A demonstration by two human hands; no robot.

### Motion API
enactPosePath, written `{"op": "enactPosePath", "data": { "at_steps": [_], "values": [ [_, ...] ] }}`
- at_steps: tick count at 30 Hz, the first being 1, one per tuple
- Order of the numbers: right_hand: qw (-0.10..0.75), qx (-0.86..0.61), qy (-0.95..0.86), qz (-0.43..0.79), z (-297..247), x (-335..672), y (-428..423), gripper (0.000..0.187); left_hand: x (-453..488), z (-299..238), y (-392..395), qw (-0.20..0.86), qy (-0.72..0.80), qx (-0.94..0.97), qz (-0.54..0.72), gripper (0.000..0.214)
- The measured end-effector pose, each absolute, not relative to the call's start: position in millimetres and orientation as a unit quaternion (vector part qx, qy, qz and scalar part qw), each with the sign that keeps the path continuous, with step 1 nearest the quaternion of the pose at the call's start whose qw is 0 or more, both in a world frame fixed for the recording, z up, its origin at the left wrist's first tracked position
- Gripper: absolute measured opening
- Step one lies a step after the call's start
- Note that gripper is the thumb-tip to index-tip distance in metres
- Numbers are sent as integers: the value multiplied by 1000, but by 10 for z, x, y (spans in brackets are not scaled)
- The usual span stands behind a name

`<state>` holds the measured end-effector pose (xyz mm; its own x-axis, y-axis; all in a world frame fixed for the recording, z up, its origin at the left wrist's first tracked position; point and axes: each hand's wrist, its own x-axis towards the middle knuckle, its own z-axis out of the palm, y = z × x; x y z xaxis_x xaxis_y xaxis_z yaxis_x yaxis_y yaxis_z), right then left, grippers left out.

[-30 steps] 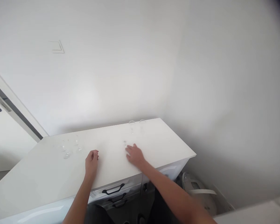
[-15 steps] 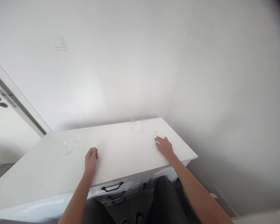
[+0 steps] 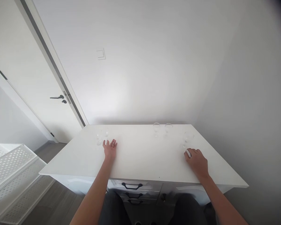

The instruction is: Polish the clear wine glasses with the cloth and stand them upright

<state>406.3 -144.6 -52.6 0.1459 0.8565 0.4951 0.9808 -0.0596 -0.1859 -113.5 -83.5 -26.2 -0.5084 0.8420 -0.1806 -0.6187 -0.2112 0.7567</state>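
Observation:
My left hand (image 3: 110, 150) lies palm-up on the white tabletop (image 3: 145, 156), fingers spread, holding nothing I can see. Just beyond its fingertips stands a clear stemmed glass (image 3: 107, 133), with another clear glass (image 3: 98, 139) to its left. On the right side my right hand (image 3: 198, 162) rests with fingers curled. A pale patch shows between its thumb and forefinger; whether it is an object or the tabletop is unclear. A third stemmed glass (image 3: 188, 137) stands just past this hand, its base close to the fingers.
Two more stemmed glasses (image 3: 156, 127) (image 3: 168, 128) stand near the back edge, before a white wall (image 3: 152, 72). Dark handles (image 3: 132, 186) mark drawers below the front edge. At left are a white door (image 3: 39, 78) and a perforated white rack (image 3: 14, 168).
The camera has swung left, bringing the door and rack into fuller view. My left hand has turned palm-up and spread its fingers near the left glasses. My right hand has curled more.

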Motion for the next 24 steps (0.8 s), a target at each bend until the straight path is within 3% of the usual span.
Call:
{"op": "enactPosePath", "data": {
  "at_steps": [7,11,15,24],
  "values": [
    [299,-613,-720,-133,-543,4085,-1461,26,-1130,-210,-677,498,353,183,771,78],
    [287,-507,-813,-17,-504,4110,-1480,23,-1097,-182,-647,481,305,204,797,63],
    [273,-507,-817,12,-474,4098,-1486,22,-1069,-158,-630,488,286,185,804,44],
    [273,-511,-814,51,-433,4087,-1490,28,-940,-133,-732,516,287,190,784,38]
  ]
}}
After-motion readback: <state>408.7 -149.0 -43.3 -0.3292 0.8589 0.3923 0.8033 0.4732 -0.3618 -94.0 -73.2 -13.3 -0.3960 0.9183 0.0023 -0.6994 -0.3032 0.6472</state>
